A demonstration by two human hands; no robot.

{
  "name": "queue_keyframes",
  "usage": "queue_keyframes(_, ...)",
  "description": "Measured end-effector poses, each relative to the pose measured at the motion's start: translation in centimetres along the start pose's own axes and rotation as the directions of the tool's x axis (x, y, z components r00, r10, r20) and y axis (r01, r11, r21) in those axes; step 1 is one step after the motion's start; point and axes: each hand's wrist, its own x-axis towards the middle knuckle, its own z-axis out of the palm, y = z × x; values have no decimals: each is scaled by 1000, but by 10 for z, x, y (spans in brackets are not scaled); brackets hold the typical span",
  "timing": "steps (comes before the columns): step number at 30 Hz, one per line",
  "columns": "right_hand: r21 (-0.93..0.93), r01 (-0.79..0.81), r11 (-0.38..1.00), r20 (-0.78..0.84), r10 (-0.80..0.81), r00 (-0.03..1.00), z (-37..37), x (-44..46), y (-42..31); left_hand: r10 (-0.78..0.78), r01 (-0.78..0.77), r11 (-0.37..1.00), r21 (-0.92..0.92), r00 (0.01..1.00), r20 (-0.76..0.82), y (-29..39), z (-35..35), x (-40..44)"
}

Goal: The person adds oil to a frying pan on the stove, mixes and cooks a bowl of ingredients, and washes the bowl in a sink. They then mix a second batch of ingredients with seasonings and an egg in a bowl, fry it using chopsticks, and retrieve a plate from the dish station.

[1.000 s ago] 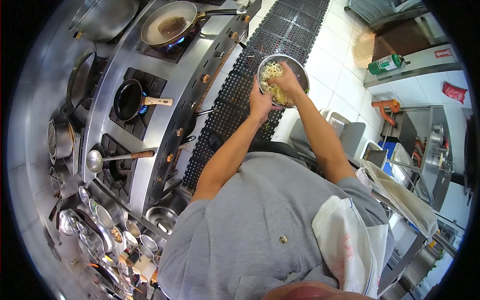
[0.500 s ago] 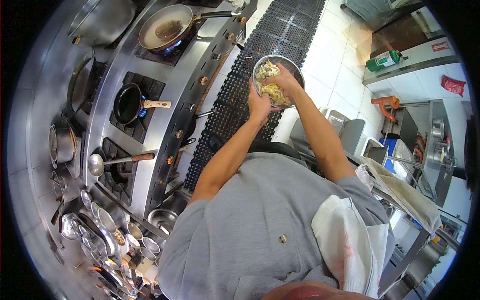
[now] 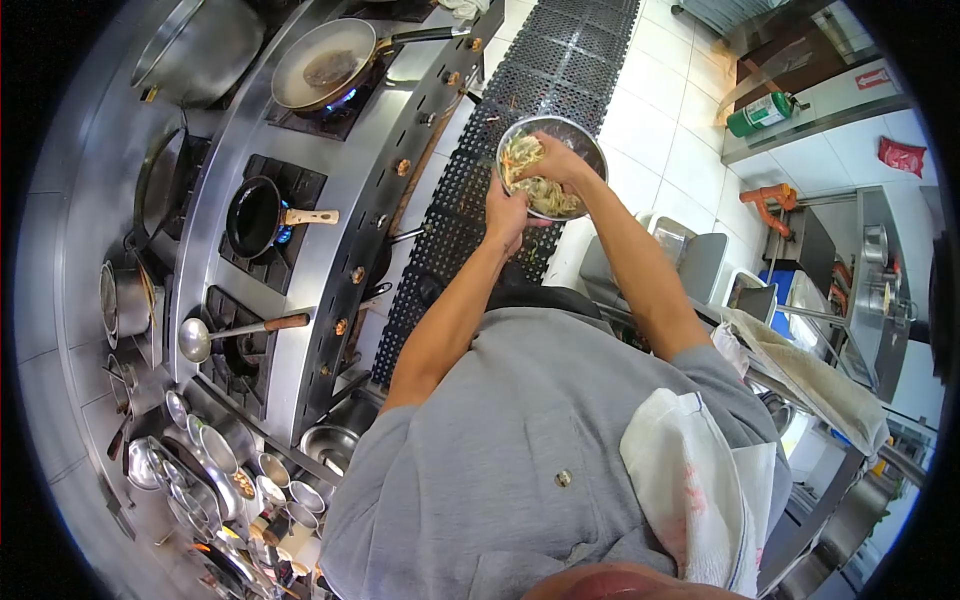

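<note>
A round metal bowl [image 3: 592, 150] is held out over the black floor mat. My left hand [image 3: 507, 212] grips its near left rim from outside and below. Inside the bowl, pale shredded food [image 3: 548, 196] with some orange bits lies against my right hand [image 3: 558, 163], whose fingers are closed into it. To the left on the stove, a small black pan [image 3: 254, 217] with a wooden handle stands over a blue flame. Farther up, a larger pan [image 3: 300, 75] holds a brown piece of food, also over a flame.
A ladle [image 3: 196, 341] lies across a burner at the lower left. Stacked bowls and pots [image 3: 216, 448] crowd the bottom left. Grey bins [image 3: 702, 266] stand right of my arms, and a green cylinder [image 3: 762, 114] is at the upper right. A perforated mat [image 3: 560, 60] covers the floor.
The right hand has shifted left within the bowl and gathered the food there. The bowl has moved slightly left in view, with the left hand still on it.
</note>
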Motion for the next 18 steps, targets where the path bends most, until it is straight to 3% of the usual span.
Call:
queue_keyframes(2,-75,-59,995,89,65,994,-12,0,-8,-38,38,999,-10,999,24,-2,-7,4)
queue_keyframes(4,-508,-3,861,-218,-125,968,-14,-8,-16,-71,71,992,-104,997,-2,-6,-10,11)
queue_keyframes(6,-523,40,852,-191,-162,968,-19,-15,-17,-49,47,990,-135,999,-16,-19,-18,24)
queue_keyframes(8,-414,159,896,-7,-178,984,-27,-13,-11,-13,10,995,-103,999,-35,-14,-22,25)
queue_keyframes(10,-423,188,886,-89,-247,965,-20,-19,-12,20,-22,994,-108,1000,-21,-7,-17,18)
queue_keyframes(12,-281,-184,942,-464,34,885,17,-15,-8,103,-103,994,-45,995,-1,-4,-4,7)
queue_keyframes(13,-193,-270,943,-543,127,830,23,-11,-16,132,-132,991,8,991,-15,-8,0,6)
queue_keyframes(14,-185,-287,940,-552,142,821,14,-9,-15,118,-118,993,11,993,-1,-10,1,7)
queue_keyframes(16,-301,-148,942,-258,69,964,-4,-4,-15,64,-64,998,21,998,5,-13,-8,14)
queue_keyframes(17,-445,-140,884,-343,-24,939,-3,-9,-19,70,-71,997,13,997,36,-14,-13,17)
queue_keyframes(18,-446,-148,883,-341,-15,940,-6,-13,-20,61,-61,998,10,997,37,-15,-15,17)
